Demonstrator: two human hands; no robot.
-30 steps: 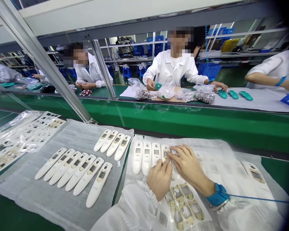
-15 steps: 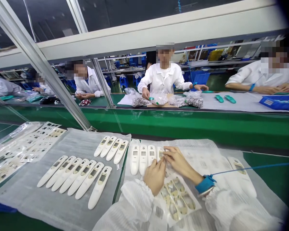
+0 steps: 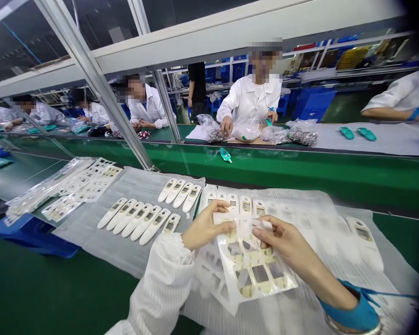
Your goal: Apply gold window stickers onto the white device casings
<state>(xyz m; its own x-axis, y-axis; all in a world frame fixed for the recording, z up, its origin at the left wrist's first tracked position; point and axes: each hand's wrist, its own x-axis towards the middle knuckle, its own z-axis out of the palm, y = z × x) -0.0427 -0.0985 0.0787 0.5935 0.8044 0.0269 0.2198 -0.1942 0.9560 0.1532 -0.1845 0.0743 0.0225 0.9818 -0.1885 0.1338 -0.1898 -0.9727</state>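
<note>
My left hand (image 3: 206,226) grips the upper left edge of a sticker sheet (image 3: 253,263), thumb in front and fingers behind. This sheet carries several pale, window-shaped stickers with yellowish ends. At its upper right, my right hand (image 3: 288,239) is closed with thumb and fingertips on the sheet; whether a single sticker is between them cannot be made out. Beyond the hands stands a row of white handheld device housings (image 3: 245,204) with small display windows, partly hidden by the hands and sheet. More such housings (image 3: 136,218) lie in two rows to the left.
Further sticker sheets (image 3: 94,186) lie at the left, above a blue bin (image 3: 31,235). A metal post (image 3: 101,93) rises ahead. Across the green belt (image 3: 300,165), co-workers in white sit by bags of small parts (image 3: 302,132). A blue cord runs from my right wrist strap (image 3: 349,302).
My hands have moved from the row of housings onto the sticker sheet, which is now lifted toward me. The view has shifted, and a green part now lies on the belt.
</note>
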